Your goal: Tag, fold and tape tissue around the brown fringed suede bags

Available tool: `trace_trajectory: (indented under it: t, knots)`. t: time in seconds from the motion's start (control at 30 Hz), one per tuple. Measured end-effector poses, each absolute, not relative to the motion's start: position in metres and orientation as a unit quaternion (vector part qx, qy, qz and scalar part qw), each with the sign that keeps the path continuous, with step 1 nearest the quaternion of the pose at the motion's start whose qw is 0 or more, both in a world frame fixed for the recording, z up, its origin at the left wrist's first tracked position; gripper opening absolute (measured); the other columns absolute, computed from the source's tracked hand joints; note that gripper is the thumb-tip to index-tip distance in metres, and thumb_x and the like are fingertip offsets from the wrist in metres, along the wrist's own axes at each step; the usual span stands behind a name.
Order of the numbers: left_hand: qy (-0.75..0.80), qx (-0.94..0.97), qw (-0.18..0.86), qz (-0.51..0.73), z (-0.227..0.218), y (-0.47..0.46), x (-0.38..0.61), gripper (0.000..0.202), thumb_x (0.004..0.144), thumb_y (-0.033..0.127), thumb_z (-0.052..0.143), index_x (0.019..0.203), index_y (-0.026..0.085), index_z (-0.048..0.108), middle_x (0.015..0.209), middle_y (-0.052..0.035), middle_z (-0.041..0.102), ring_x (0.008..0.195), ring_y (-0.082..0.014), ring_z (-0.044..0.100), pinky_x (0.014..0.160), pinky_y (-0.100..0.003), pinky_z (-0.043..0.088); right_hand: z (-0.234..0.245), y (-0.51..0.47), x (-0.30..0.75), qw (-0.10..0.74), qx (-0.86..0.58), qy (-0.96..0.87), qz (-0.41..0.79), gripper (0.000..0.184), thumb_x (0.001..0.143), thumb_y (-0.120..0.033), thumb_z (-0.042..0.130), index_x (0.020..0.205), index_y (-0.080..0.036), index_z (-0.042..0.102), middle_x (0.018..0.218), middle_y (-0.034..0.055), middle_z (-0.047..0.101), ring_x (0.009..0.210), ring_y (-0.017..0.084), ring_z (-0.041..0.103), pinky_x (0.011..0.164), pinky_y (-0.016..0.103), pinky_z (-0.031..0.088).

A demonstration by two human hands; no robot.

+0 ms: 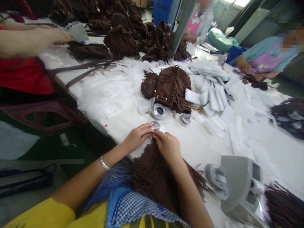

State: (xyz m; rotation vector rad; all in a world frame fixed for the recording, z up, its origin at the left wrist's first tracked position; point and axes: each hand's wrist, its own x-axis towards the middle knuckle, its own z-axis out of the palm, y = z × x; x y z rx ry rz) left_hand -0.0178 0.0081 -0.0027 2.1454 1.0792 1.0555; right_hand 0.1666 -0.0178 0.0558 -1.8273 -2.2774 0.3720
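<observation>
A dark brown fringed bag (154,177) lies across my lap and the table edge. At its upper end my left hand (139,136) and my right hand (168,146) meet, fingertips pinched together on a small part of it that I cannot make out. Just beyond my fingertips lies a small wrapped coil (155,126). Farther up are a larger grey coil (158,110) in clear plastic and another small coil (185,119). Behind these rests a second brown fringed bag (173,85) with gold eyelets.
A grey tape dispenser (239,186) stands at right, beside a tape roll (216,177). White foam pieces (216,96) and thin wrapping sheets (106,95) cover much of the table. Brown bags (121,41) are heaped at the back. A co-worker's arms (30,39) reach in from the left; two people work opposite.
</observation>
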Motion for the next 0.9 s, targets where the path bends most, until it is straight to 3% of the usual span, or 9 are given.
trace_trajectory:
  t: [0.1,0.17,0.3,0.6,0.9]
  knots:
    - [0.467,0.741,0.258,0.408,0.002,-0.012,-0.019,0.033,0.093,0.023,0.055,0.126,0.022,0.059,0.135,-0.0102,0.057,0.100,-0.0170,0.068,0.089,-0.035,0.059,0.056,-0.018,0.165,0.092,-0.614,-0.773,0.134,0.023,0.098,-0.034,0.051,0.109,-0.029,0.071,0.087,0.0077,0.072,0.075,0.021,0.067,0.065,0.028,0.040]
    - [0.497,0.734,0.228,0.403,0.004,-0.023,-0.019,0.026,0.093,0.026,0.058,0.118,0.023,0.062,0.123,-0.0080,0.062,0.094,-0.0164,0.068,0.085,-0.033,0.059,0.055,-0.018,0.165,0.083,-0.616,-0.771,0.139,0.023,0.097,-0.032,0.051,0.114,-0.028,0.067,0.088,0.0076,0.072,0.075,0.021,0.067,0.065,0.027,0.039]
    - [0.481,0.776,0.173,0.369,0.004,-0.033,-0.014,0.012,0.093,0.026,0.059,0.102,0.023,0.067,0.105,-0.0035,0.067,0.099,-0.0179,0.066,0.090,-0.032,0.056,0.054,-0.017,0.165,0.074,-0.612,-0.775,0.139,0.028,0.098,-0.030,0.050,0.124,-0.027,0.059,0.089,0.0082,0.071,0.074,0.021,0.067,0.064,0.028,0.039]
    - [0.451,0.824,0.068,0.337,0.004,-0.028,-0.007,0.021,0.098,0.024,0.049,0.104,0.021,0.069,0.102,-0.0055,0.070,0.095,-0.0174,0.065,0.082,-0.028,0.055,0.052,-0.015,0.169,0.100,-0.599,-0.776,0.170,0.025,0.097,-0.029,0.050,0.121,-0.027,0.058,0.092,0.0078,0.072,0.083,0.022,0.069,0.072,0.027,0.043]
    - [0.463,0.821,0.076,0.326,0.004,-0.026,-0.009,0.019,0.099,0.026,0.049,0.104,0.019,0.066,0.104,-0.0061,0.069,0.097,-0.0182,0.066,0.084,-0.028,0.054,0.049,-0.012,0.173,0.122,-0.583,-0.778,0.201,0.022,0.098,-0.030,0.050,0.117,-0.026,0.061,0.096,0.0063,0.074,0.088,0.020,0.069,0.077,0.026,0.045]
